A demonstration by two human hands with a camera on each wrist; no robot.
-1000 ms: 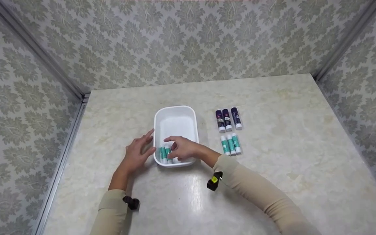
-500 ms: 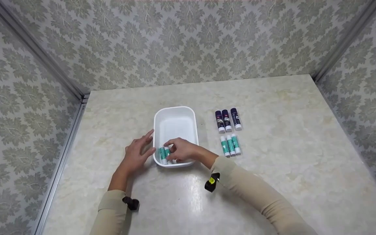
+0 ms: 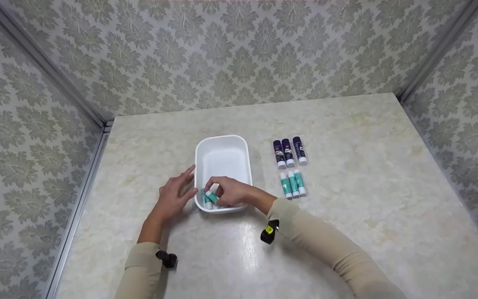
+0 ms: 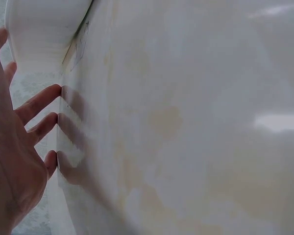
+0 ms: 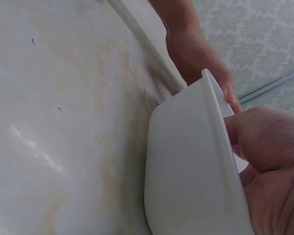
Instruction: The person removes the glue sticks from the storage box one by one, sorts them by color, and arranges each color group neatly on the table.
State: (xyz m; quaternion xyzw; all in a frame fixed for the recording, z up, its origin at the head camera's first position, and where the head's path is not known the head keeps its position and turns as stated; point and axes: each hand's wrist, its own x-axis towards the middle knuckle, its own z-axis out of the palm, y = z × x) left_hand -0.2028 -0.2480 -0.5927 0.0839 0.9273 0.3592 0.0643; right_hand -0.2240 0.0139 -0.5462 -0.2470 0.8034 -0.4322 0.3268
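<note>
My right hand [image 3: 233, 192] reaches over the near right rim of the white tray [image 3: 226, 141] and pinches a green glue stick [image 3: 213, 197], which is tilted. Under it, at the tray's near left corner, lies another green glue stick [image 3: 208, 203], partly covered. My left hand [image 3: 176, 193] rests beside the tray's left wall, its thumb and a finger touching the rim. In the left wrist view the fingers [image 4: 39, 103] are spread, with fingertips on the table. The tray wall [image 5: 191, 156] hides the right fingertips in the right wrist view.
Right of the tray, three dark purple glue sticks [image 3: 289, 153] lie in a row. Nearer, three green glue sticks [image 3: 293, 184] lie side by side. Patterned walls [image 3: 243, 54] enclose the table [image 3: 347, 166] at the back and sides.
My right hand has taken hold of a green glue stick in the tray and tilted it up over the other one. My left hand stays in place.
</note>
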